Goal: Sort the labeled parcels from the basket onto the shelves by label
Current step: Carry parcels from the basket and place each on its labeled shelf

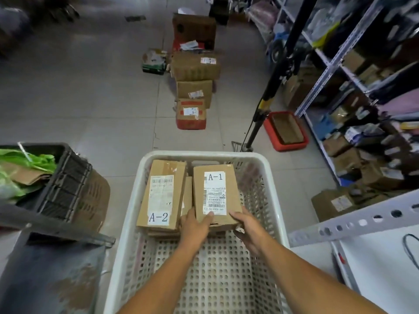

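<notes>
Left hand and right hand clasp the near end of the A-1 parcel in the basket. Stiff cardboard, probably light; gripping both near corners should hold it steady

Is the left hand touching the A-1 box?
Touching. The head view shows the left hand with its thumb on the A-1 box, over the label's bottom edge.

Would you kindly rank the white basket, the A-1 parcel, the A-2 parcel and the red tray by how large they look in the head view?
1. White basket, by far.
2. A-2 parcel and A-1 parcel look alike; no ranking.
3. Red tray looks smallest, but it lies farther away, so unsure.
</notes>
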